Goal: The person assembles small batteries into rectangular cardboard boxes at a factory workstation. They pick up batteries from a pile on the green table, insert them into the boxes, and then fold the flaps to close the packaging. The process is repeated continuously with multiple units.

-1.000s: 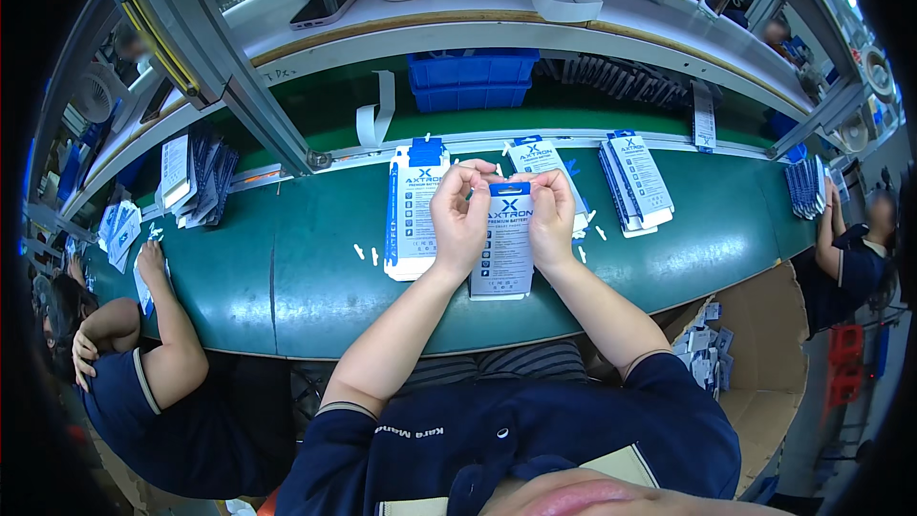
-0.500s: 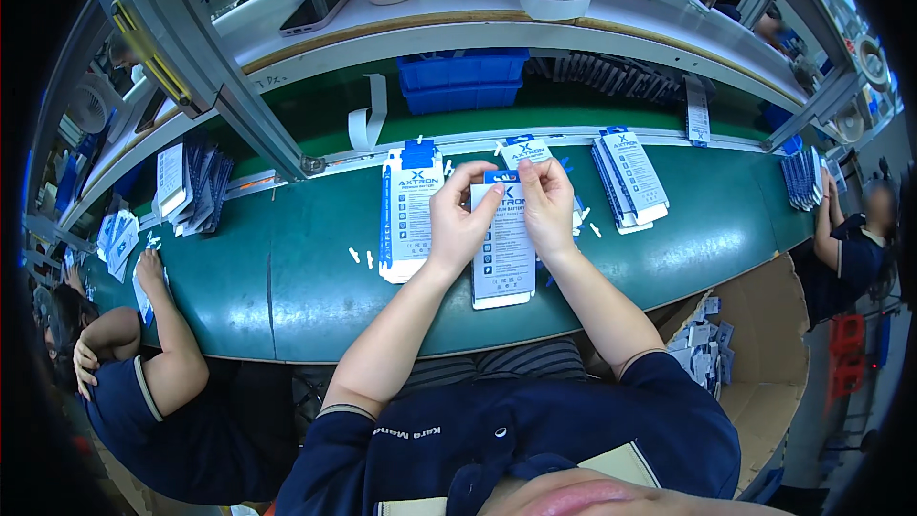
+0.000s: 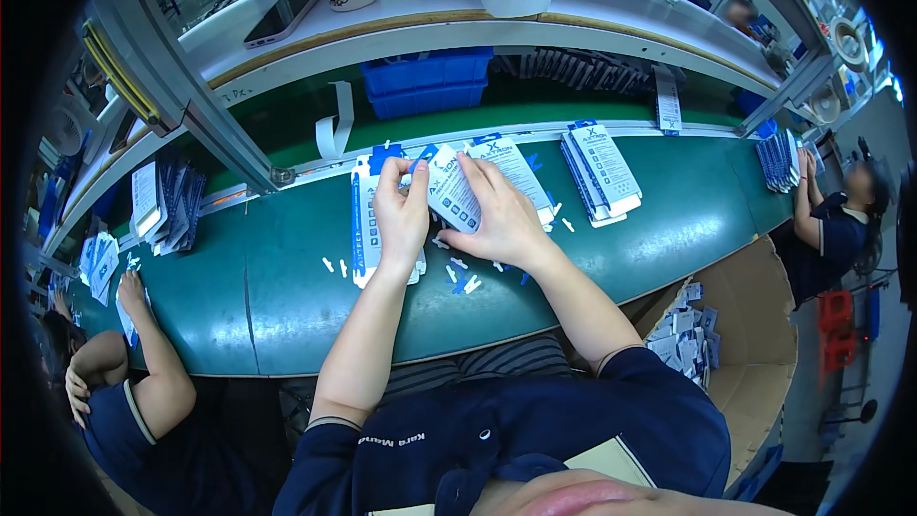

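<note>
A white and blue flat cardboard box [image 3: 453, 193] is held tilted between my two hands, above the green table. At its upper left, the fingers of my left hand [image 3: 401, 215] are closed on the edge and top. My right hand [image 3: 501, 217] grips the right side, fingers along the upper edge and thumb near the bottom. Behind my left hand, a pile of similar boxes [image 3: 365, 229] lies partly hidden. Another such box [image 3: 518, 172] lies just beyond my right hand. Small white and blue scraps [image 3: 464, 281] are scattered below the hands.
To the right lies a stack of boxes [image 3: 602, 172]; more boxes [image 3: 164, 205] stand at the left. A blue bin [image 3: 425, 84] sits under the shelf [image 3: 401, 33]. A large carton [image 3: 750, 344] with discarded pieces stands at the right. Co-workers sit on both sides.
The box has moved from upright in front of me to tilted, farther up the table. My right hand has shifted from its top edge to its side. The whole view has shifted slightly.
</note>
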A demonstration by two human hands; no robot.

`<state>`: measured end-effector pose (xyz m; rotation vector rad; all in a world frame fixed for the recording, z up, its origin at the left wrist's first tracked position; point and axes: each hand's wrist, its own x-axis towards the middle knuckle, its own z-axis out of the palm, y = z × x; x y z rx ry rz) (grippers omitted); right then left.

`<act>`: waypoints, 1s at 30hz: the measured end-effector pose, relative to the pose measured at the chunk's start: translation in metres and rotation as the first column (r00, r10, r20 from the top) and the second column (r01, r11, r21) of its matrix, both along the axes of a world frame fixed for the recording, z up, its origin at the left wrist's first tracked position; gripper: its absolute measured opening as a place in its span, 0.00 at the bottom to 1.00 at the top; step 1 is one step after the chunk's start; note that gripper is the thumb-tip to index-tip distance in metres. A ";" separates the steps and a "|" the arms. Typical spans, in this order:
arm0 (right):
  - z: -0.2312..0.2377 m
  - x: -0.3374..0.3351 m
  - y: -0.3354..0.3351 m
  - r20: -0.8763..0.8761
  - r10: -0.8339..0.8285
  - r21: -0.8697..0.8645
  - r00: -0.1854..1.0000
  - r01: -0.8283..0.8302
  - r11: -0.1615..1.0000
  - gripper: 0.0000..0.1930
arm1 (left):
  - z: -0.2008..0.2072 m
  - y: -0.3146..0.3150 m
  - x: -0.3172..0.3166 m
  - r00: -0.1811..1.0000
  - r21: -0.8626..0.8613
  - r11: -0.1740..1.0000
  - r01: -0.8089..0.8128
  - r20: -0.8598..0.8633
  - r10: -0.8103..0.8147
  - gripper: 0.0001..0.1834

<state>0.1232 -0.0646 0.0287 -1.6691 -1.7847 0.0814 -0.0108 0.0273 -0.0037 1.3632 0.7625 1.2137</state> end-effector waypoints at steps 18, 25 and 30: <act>-0.007 0.166 -0.029 0.222 -0.687 -0.462 0.692 0.695 0.551 0.60 | 0.017 0.001 -0.008 0.993 -0.058 0.998 0.000 0.115 0.007 0.07; 0.006 0.150 -0.021 0.251 -0.680 -0.500 0.689 0.694 0.518 0.59 | 0.020 -0.001 -0.009 0.995 -0.070 0.998 0.001 0.095 0.006 0.07; 0.006 0.125 -0.024 0.488 -0.683 -0.022 0.544 0.790 0.613 0.51 | 0.019 0.000 -0.010 0.994 -0.071 0.997 0.000 0.110 0.008 0.07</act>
